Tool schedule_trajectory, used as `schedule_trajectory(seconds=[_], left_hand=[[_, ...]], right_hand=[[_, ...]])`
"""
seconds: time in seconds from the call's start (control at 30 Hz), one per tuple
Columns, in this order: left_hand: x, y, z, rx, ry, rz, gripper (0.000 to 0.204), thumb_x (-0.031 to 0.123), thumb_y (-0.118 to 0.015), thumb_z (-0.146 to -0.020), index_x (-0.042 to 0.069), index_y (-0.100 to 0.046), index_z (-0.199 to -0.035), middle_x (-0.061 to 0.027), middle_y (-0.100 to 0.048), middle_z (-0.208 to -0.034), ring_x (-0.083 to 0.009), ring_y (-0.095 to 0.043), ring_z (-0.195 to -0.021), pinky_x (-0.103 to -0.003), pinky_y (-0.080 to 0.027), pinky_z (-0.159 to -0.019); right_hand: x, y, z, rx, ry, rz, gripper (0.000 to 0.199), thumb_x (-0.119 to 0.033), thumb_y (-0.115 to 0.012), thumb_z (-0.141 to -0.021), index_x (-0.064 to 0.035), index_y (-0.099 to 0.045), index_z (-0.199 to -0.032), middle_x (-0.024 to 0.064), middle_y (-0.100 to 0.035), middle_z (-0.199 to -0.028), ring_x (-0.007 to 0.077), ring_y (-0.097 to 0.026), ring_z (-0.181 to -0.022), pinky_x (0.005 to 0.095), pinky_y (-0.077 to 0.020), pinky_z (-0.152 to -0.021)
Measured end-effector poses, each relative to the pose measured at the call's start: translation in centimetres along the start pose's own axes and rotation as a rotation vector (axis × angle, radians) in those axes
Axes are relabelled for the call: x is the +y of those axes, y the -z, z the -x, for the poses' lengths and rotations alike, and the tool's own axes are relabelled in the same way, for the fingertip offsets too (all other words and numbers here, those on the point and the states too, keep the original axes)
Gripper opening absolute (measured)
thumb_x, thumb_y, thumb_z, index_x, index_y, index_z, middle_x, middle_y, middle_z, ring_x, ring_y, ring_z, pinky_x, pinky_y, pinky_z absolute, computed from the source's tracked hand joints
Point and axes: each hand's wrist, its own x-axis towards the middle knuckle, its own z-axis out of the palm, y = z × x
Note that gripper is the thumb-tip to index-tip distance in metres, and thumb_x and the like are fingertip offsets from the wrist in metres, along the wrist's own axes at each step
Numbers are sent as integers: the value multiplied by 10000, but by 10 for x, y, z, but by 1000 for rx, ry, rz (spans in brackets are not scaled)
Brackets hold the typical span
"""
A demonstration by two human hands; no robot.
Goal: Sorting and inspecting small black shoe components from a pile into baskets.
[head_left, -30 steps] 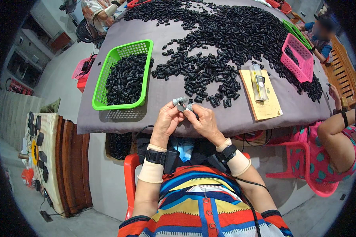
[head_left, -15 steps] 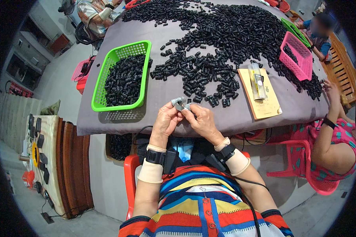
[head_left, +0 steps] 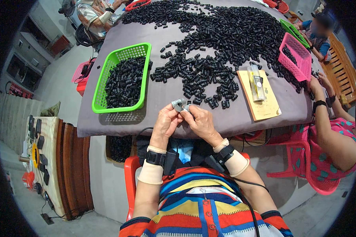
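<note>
My left hand (head_left: 167, 123) and my right hand (head_left: 200, 121) meet over the near edge of the grey-covered table (head_left: 162, 94). Together they pinch a small grey-silver part (head_left: 179, 104) between the fingertips; both hands touch it. Just beyond the hands lies a wide heap of small black cylindrical parts (head_left: 221, 43). A green basket (head_left: 122, 79) partly filled with the same black parts stands to the left of my hands.
A yellow card with a clear tube (head_left: 259, 94) lies right of the hands. A pink basket (head_left: 296, 57) and a second green basket (head_left: 294, 32) sit at the right. A person in a pink dotted top (head_left: 327, 130) works at the right; another sits at the far left corner.
My hands have stayed in place, fingers shifting slightly around the small grey part. The person at the right has moved their arm a little.
</note>
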Motion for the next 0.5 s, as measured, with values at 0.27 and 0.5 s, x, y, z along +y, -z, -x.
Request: schedule_trajectory(seconds=[0.27, 0.5], left_hand=[[1, 1, 0, 12, 14, 4, 211, 22, -537, -839, 5, -576, -1045, -61, -620, -895, -108, -572, -708, -207, -465, -594], [1, -6, 4, 84, 3, -13, 181, 8, -499, -852, 4, -584, -1012, -53, -603, -854, -88, -523, -636, -210, -425, -551]], right_hand=[[-3, -1, 0, 0, 12, 15, 269, -267, -581, -833, -59, -505, -680, 114, -545, -617, 307, -556, -540, 395, -405, -457], [-5, 2, -1, 19, 28, -7, 249, -253, -582, -832, -56, -516, -694, 112, -549, -633, 298, -558, -555, 380, -406, -469]])
